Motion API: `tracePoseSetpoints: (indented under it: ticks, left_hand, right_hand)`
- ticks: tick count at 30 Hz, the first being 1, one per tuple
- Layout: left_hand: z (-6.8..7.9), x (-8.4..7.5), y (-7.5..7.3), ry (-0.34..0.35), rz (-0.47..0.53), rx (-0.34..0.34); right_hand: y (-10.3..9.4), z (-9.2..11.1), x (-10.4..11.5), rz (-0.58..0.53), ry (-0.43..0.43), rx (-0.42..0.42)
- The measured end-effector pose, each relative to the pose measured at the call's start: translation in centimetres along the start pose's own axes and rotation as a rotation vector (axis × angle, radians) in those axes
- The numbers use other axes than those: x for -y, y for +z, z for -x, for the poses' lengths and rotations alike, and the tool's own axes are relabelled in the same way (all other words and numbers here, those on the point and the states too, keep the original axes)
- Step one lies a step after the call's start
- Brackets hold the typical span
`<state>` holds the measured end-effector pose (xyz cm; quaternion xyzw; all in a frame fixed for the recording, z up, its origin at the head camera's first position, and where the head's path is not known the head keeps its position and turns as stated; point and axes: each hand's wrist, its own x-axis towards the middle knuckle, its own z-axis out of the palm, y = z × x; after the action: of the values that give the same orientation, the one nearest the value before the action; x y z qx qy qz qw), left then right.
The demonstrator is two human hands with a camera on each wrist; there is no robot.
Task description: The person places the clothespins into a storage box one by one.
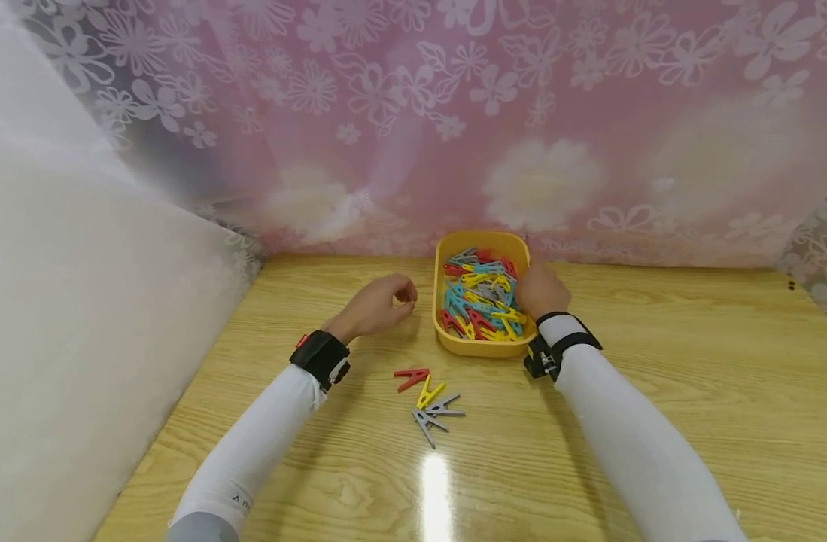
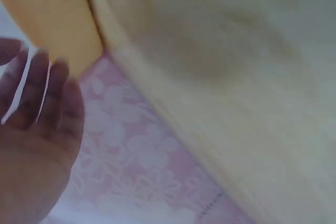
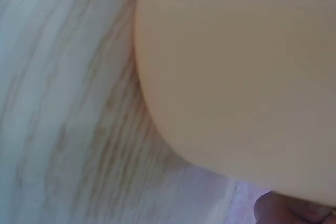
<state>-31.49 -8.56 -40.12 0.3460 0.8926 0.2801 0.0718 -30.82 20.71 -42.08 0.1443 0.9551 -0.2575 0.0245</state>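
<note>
Near the back of the table stands a yellow basket (image 1: 481, 348) full of red, yellow, blue and grey clothespins (image 1: 481, 290). At its right rim is my right hand (image 1: 542, 291), its fingertips hidden over the contents; I cannot tell whether they grip a clothespin. The right wrist view shows the basket wall (image 3: 236, 77) up close, with bent fingers (image 3: 289, 211) at the lower edge. My left hand (image 1: 379, 303) hovers left of the basket, fingers loosely curved and holding nothing. Before the basket lie a red clothespin (image 1: 421, 374), a yellow one (image 1: 424, 399) and two grey clothespins (image 1: 435, 410).
The wood-grain table (image 1: 657, 391) stretches to both sides of the basket. A pink flowered cloth (image 1: 399, 165) hangs along its back edge, close behind the basket. White sheeting (image 1: 81, 301) borders the left side. Both wrists wear black straps with cameras.
</note>
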Motion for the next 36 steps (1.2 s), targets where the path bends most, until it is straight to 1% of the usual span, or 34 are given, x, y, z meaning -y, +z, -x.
tracePoseSetpoints:
  ticks: [4, 7, 11, 13, 16, 20, 25, 29, 33, 36]
  left_hand:
    - [2.4, 0.5, 0.8, 0.004, 0.029, 0.119]
    - [4.0, 0.2, 1.6, 0.014, 0.014, 0.198]
    - [5.5, -0.7, 2.1, -0.004, -0.088, 0.279]
    - [6.2, -1.1, 2.3, -0.016, -0.159, 0.297]
    - [6.9, -1.5, 2.4, -0.015, -0.243, 0.292]
    - [7.4, -1.8, 2.8, -0.013, -0.288, 0.259]
    - [7.6, -1.8, 3.6, -0.002, -0.316, 0.206]
    - [7.8, -1.8, 4.0, 0.003, -0.342, 0.186]
    - [8.0, -1.7, 3.9, 0.01, -0.359, 0.166]
    - [8.2, -1.6, 3.5, 0.007, -0.358, 0.14]
  right_hand:
    - [0.0, 0.0, 0.0, 0.0, -0.003, 0.003]
    - [0.0, -0.1, 0.0, 0.003, 0.005, 0.009]
    - [0.1, -0.2, 0.0, 0.001, 0.009, 0.009]
    - [0.2, -0.2, 0.0, -0.003, 0.005, 0.004]
    - [0.2, -0.3, -0.1, -0.007, -0.002, 0.001]
    - [0.1, -0.3, -0.3, -0.003, -0.003, -0.003]
    - [0.0, -0.2, -0.3, -0.005, 0.003, 0.003]
    - [0.1, -0.1, -0.3, -0.01, -0.002, 0.008]
    - [0.1, 0.1, 0.0, -0.014, -0.002, 0.01]
    - [0.1, 0.2, 0.2, -0.015, 0.003, 0.009]
